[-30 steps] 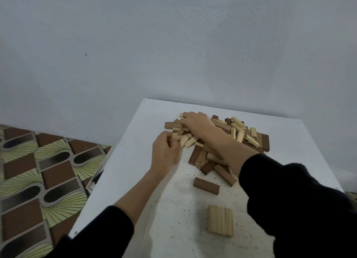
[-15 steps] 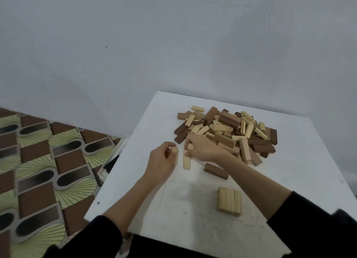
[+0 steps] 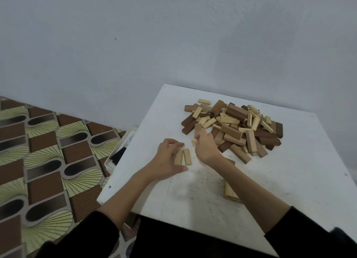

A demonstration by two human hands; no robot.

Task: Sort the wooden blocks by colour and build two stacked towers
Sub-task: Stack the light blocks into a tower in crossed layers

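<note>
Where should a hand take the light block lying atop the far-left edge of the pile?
Pinch the light block across its two long sides, coming straight down from above. It lies flat on top of the pile, nothing covers it, and both long faces look exposed.

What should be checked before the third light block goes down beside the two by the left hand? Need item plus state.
1. Two light blocks lie flat, side by side, long sides close: ok.
2. Left hand steadies them, fingers at the far ends, thumb at the near ends: ok.
3. Right hand holds a light block: ok, but blurred; how firm the grip is, cannot tell.
4. Bare table to the right of the pair for a third block: ok.
5. Mixed pile stands apart from the pair: ok.
6. Finished light layer apart from the new one: ok, though the right forearm hides part of it.
</note>
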